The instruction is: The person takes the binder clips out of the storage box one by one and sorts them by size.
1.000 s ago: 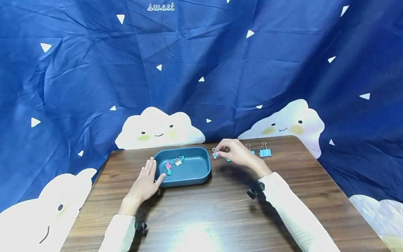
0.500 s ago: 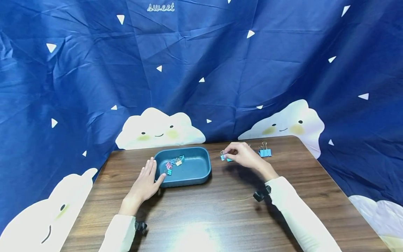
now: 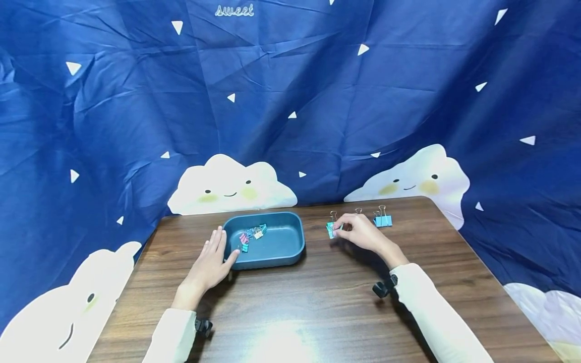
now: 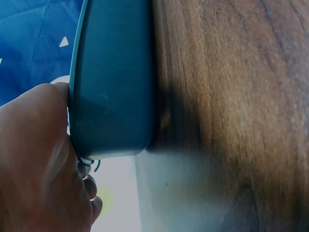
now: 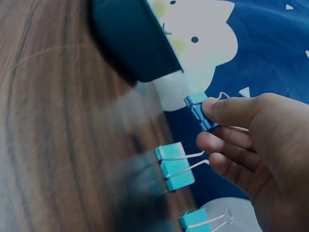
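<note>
My right hand (image 3: 365, 236) pinches a small blue binder clip (image 5: 195, 110) between thumb and forefinger. In the right wrist view that clip is off the tabletop, with a larger teal binder clip (image 5: 176, 166) standing close by, its wire handles pointing away. From the head view the held clip overlaps this teal one, and whether they touch I cannot tell. My left hand (image 3: 206, 267) rests on the left end of a dark teal box (image 3: 268, 262), fingers straight along the rim and thumb at the near corner. Inside lie several small clips (image 3: 245, 239), pink, blue and pale.
Along the back right of the wooden table (image 3: 290, 302) stand another teal clip (image 5: 197, 220), partly behind my right hand in the head view, and a large blue binder clip (image 3: 383, 221). A blue curtain (image 3: 272, 75) with clouds hangs behind the table.
My right hand has moved rightward, away from the box, carrying the small blue clip to the teal clip on the table. The left hand stays put on the box.
</note>
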`<state>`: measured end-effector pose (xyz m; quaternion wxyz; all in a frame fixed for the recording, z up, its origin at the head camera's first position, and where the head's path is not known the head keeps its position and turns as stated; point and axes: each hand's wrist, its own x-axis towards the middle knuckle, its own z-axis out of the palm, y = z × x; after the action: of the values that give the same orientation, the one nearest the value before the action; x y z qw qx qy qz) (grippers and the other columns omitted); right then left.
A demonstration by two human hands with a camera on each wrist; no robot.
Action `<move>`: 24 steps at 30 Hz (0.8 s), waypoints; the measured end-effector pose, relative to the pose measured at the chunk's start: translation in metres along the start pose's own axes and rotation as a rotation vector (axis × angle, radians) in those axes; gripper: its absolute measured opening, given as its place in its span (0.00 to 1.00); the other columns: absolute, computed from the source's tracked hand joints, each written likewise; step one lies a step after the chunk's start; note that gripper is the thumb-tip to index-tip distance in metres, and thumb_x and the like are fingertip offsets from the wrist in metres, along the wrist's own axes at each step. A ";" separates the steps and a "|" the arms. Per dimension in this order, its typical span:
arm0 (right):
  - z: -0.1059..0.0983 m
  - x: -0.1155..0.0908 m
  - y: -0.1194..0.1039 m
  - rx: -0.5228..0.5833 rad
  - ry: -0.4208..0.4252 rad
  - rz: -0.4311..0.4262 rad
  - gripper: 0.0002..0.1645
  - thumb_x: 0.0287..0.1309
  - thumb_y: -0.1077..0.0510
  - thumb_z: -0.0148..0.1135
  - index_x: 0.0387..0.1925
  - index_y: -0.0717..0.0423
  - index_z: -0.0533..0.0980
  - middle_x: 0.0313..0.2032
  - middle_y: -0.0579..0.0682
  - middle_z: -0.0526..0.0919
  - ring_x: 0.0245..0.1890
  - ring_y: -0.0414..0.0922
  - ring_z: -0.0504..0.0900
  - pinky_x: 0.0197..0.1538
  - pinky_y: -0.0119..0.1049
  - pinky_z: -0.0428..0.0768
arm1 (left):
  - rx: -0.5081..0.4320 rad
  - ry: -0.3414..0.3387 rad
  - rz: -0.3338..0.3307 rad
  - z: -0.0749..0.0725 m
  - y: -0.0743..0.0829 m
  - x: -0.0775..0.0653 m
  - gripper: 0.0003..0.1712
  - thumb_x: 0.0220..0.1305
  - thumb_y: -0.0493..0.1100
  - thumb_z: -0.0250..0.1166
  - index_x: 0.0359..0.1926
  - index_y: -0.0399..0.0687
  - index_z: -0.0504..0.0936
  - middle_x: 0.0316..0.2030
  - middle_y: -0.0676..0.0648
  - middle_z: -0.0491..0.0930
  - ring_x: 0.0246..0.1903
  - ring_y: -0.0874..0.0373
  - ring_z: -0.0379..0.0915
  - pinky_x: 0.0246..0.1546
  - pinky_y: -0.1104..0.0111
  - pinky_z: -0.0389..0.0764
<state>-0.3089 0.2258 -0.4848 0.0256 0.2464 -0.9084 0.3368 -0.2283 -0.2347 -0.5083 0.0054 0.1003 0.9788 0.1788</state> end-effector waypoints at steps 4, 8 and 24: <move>0.004 -0.005 0.009 -0.003 -0.013 0.020 0.05 0.66 0.55 0.74 0.42 0.48 0.89 0.40 0.42 0.90 0.37 0.38 0.82 0.44 0.37 0.82 | 0.001 -0.009 -0.004 0.001 -0.001 0.001 0.51 0.83 0.65 0.46 0.84 0.30 0.44 0.86 0.32 0.38 0.86 0.37 0.34 0.85 0.42 0.45; 0.007 -0.008 0.017 0.027 -0.024 0.042 0.05 0.67 0.56 0.74 0.43 0.50 0.89 0.39 0.43 0.90 0.36 0.37 0.83 0.41 0.34 0.83 | 0.000 -0.008 -0.005 0.002 -0.002 0.001 0.51 0.83 0.65 0.47 0.84 0.30 0.44 0.86 0.33 0.39 0.86 0.37 0.35 0.85 0.42 0.45; 0.024 -0.017 0.039 0.066 -0.054 0.098 0.02 0.67 0.58 0.73 0.40 0.51 0.88 0.35 0.44 0.89 0.31 0.39 0.81 0.34 0.32 0.81 | 0.005 -0.015 -0.012 0.001 -0.001 0.002 0.50 0.84 0.64 0.47 0.84 0.30 0.44 0.86 0.33 0.38 0.85 0.35 0.36 0.85 0.41 0.47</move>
<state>-0.3086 0.2434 -0.5303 -0.0237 0.2113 -0.9081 0.3608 -0.2299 -0.2345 -0.5098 0.0137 0.0959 0.9797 0.1755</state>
